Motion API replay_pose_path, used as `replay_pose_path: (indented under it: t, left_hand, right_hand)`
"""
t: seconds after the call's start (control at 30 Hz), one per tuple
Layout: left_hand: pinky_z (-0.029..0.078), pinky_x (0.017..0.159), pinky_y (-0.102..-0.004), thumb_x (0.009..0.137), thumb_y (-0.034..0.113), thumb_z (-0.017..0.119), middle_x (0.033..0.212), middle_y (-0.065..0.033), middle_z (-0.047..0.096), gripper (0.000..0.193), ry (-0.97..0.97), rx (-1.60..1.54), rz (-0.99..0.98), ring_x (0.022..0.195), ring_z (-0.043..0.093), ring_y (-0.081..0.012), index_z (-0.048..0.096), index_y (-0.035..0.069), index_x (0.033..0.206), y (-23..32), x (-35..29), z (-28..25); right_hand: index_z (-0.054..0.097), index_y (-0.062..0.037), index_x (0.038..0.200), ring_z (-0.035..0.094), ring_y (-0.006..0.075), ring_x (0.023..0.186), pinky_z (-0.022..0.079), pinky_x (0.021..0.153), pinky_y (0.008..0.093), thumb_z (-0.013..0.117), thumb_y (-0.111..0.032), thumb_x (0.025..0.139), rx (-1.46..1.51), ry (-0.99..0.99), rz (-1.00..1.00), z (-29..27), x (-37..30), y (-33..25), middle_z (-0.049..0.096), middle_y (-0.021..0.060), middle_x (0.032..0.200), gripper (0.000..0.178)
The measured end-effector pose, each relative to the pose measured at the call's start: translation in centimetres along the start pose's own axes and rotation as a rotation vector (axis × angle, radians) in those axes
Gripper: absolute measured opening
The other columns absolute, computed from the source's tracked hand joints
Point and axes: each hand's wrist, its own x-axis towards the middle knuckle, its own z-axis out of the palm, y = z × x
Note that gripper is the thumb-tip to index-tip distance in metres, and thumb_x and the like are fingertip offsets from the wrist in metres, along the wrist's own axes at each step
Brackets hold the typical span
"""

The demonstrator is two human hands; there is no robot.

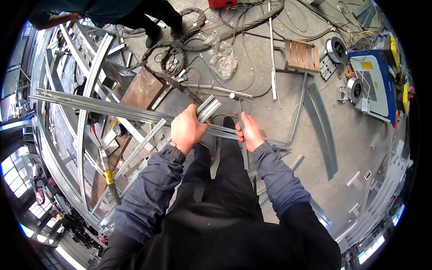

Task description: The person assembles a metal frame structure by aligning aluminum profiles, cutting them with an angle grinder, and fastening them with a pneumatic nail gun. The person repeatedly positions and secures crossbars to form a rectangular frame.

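My left hand (188, 129) is closed around a short piece of silvery metal channel (210, 108), whose cut end sticks out past the fingers. Under it, a bundle of long metal channels (112, 109) runs from the far left across in front of my legs to the right. Fingers wrapped round its handle, my right hand (250, 131) grips a hammer (239, 107). The hammer's pale round face lies just beyond the long channels, to the right of the short piece. Part of the handle is hidden by the fingers.
Metal beams (92, 85) cross at the left, near a welding torch (108, 173) with yellow tape and a tape measure (119, 129). A rusty plate (143, 88) lies beyond. Cables (243, 31) cover the floor. A blue-white machine (372, 83) stands right; another person (139, 13) stands far left.
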Motion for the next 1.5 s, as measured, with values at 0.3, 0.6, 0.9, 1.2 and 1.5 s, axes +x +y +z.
replay_pose_path:
  t: [0.3,0.6,0.9,1.2,1.5]
  left_hand:
    - [0.057,0.084,-0.0537,0.077,0.020,0.082,0.094,-0.0246,0.075,0.034,-0.032,0.070,-0.068,0.095,0.073,-0.0472,0.061,0.002,0.098,0.9,0.3,0.3]
    - [0.058,0.085,-0.0545,0.077,0.020,0.083,0.095,-0.0257,0.075,0.036,-0.035,0.088,-0.087,0.097,0.073,-0.0476,0.061,0.001,0.098,1.0,0.9,-0.5]
    - [0.058,0.084,-0.0540,0.077,0.020,0.082,0.091,-0.0251,0.075,0.034,-0.034,0.104,-0.089,0.095,0.074,-0.0478,0.062,0.001,0.097,0.7,0.6,0.2]
    - [0.058,0.085,-0.0577,0.076,0.020,0.081,0.089,-0.0281,0.074,0.034,-0.012,0.064,-0.092,0.093,0.073,-0.0512,0.061,0.001,0.096,-0.2,1.6,0.1]
    - [0.057,0.083,-0.0563,0.076,0.022,0.084,0.086,-0.0261,0.073,0.037,0.007,0.083,-0.103,0.092,0.073,-0.0502,0.060,0.002,0.096,0.1,1.3,0.4]
  right_hand:
    - [0.065,-0.0131,0.136,0.040,0.0080,0.052,0.030,0.045,0.0254,0.051,-0.050,0.117,-0.011,-0.226,-0.068,1.4,3.2,2.9,0.054,0.0007,0.078,0.044]
    - [0.061,-0.0100,0.128,0.042,0.0091,0.051,0.032,0.044,0.0265,0.048,-0.054,0.117,0.062,-0.260,-0.010,3.2,0.5,2.3,0.053,0.0005,0.075,0.048]
    - [0.063,-0.0134,0.123,0.038,0.0091,0.051,0.029,0.045,0.0282,0.049,-0.055,0.117,0.109,-0.149,0.123,-1.9,4.3,6.4,0.048,-0.0004,0.075,0.044]
    - [0.065,-0.0124,0.123,0.038,0.0085,0.050,0.030,0.043,0.0274,0.046,-0.049,0.119,0.029,-0.185,-0.002,0.8,3.4,4.7,0.051,-0.0008,0.075,0.042]
    - [0.061,-0.0130,0.118,0.040,0.0108,0.053,0.032,0.045,0.0288,0.044,-0.051,0.118,0.259,0.087,0.206,-1.7,7.2,10.1,0.049,0.0004,0.078,0.042]
